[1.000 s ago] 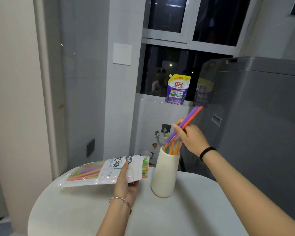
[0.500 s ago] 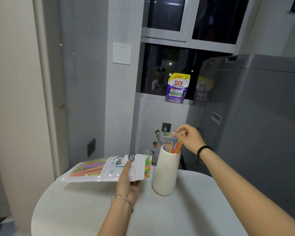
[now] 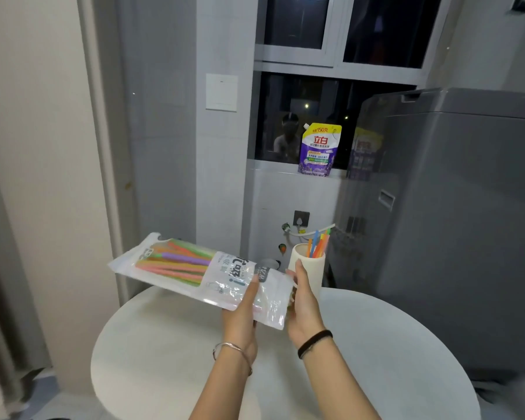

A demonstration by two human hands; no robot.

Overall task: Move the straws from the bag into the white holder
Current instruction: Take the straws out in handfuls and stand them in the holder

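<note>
Working over a round white tabletop (image 3: pixel 152 353) in a grey tiled corner, facing a dark window (image 3: pixel 300 116) with a purple detergent pouch (image 3: pixel 319 150) on its sill and a grey washing machine (image 3: pixel 467 222) close on the right

Gripping the bag (image 3: pixel 234 277) above the tabletop with the left hand (image 3: pixel 243 316), thumb on top, fingers underneath, with bagged straws (image 3: pixel 176 262) lying toward the far end

Touching the bag's open end with the right hand (image 3: pixel 303 301), fingers straight, partly blocking the white holder (image 3: pixel 311 268) standing behind it with upright straws (image 3: pixel 317 245) inside
</note>
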